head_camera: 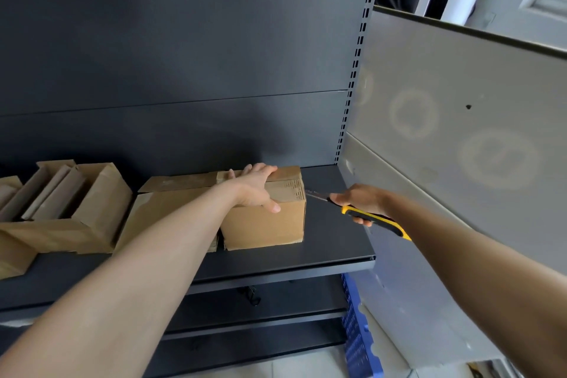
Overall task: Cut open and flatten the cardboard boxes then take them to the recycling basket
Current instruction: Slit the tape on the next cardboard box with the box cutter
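A small closed cardboard box (264, 221) stands on the dark shelf (331, 242), near its right end. My left hand (256, 188) lies over the box's top, fingers curled over the far edge and thumb down the front face. My right hand (357, 201) grips a yellow and black utility knife (372, 219). The knife's blade (316, 196) points left and touches the box's upper right edge, where the cardboard is torn and its corrugation shows.
More cardboard boxes (101, 202) with open flaps stand to the left on the same shelf, one right against the held box. A grey side panel (445, 138) rises close on the right. Lower shelves and a blue plastic crate (359, 337) sit below.
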Tool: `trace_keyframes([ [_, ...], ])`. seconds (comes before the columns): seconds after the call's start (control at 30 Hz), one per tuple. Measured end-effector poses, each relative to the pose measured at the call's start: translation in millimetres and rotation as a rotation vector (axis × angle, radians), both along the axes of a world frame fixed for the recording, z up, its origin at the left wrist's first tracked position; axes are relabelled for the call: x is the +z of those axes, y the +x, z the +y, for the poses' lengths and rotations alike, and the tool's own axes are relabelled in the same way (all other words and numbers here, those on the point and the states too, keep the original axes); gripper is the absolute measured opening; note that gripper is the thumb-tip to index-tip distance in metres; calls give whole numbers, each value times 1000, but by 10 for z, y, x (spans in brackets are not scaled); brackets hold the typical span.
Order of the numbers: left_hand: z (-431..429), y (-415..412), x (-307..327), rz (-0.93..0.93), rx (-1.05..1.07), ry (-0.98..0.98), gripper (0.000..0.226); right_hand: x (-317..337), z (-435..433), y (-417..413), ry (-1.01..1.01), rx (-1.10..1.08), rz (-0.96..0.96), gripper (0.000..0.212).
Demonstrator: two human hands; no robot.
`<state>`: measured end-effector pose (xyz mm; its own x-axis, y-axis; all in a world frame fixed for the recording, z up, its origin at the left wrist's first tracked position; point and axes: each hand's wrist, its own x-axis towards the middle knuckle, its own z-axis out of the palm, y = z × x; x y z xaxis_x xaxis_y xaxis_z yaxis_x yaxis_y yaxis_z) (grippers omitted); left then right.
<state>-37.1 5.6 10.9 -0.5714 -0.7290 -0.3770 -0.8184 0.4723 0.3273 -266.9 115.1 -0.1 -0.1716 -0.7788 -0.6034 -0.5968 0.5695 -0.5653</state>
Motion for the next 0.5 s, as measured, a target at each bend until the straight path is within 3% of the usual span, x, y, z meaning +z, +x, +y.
trace_keyframes([
  [0.1,-2,27,18,-9,-15,21,100,-86,-25,-81,31,-128,-80,46],
  [0.33,80,62,28,38,-24,37,96,-548,-257,46,179,-48,160,30],
  [0.5,117,129,44,54,-30,62,95,-766,-541,259,-23,-33,233,37],
])
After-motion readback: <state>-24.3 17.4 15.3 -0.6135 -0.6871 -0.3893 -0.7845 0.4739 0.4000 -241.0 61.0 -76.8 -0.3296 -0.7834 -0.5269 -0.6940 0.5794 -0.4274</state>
